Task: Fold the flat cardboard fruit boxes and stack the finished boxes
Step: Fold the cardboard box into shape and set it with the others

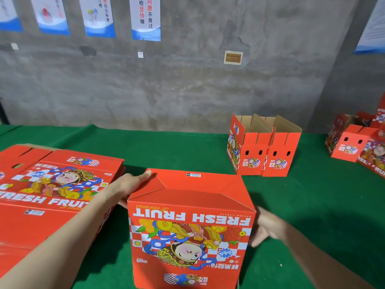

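Fingers of the left hand (pixel 129 184) lie straight along the top left edge of the box (pixel 187 226); the right hand (pixel 264 228) presses flat fingers against its right side. It stands upside down, near centre on the green table (pixel 166 147), with flat boxes (pixel 52 184) to the left and two folded boxes (pixel 262 151) far right.

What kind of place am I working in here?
Probably a fruit-packing workshop: a bare concrete wall hung with printed posters, a green-covered worktable, a stack of flat fruit boxes, and folded boxes standing at the far edge.
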A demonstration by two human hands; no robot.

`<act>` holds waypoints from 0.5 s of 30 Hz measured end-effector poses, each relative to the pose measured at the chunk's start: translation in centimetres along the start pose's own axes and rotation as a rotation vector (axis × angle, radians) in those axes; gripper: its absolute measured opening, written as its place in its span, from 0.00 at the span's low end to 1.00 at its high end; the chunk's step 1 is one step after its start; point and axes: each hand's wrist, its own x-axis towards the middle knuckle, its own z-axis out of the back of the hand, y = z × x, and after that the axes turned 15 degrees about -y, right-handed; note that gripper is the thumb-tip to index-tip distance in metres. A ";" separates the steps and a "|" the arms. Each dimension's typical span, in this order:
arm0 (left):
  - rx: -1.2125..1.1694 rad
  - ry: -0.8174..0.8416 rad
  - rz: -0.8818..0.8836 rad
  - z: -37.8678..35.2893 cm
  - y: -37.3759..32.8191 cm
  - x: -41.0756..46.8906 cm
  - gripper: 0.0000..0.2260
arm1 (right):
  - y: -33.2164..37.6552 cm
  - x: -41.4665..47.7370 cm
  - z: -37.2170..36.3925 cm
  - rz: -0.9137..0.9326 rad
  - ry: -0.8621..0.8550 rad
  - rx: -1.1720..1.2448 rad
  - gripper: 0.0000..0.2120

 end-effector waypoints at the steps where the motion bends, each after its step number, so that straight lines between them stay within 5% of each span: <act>1: 0.030 -0.026 -0.029 0.0 -0.2 -0.2 0.28 | -0.1 -0.4 -0.5 -0.001 0.020 -0.005 0.19; 5: 0.097 -0.148 -0.167 0.8 -1.0 -0.7 0.25 | 1.1 -0.8 -0.6 0.035 0.028 0.074 0.24; 15: -0.206 -0.141 -0.300 2.2 1.0 -1.2 0.22 | 1.4 0.6 1.5 0.031 0.135 0.575 0.33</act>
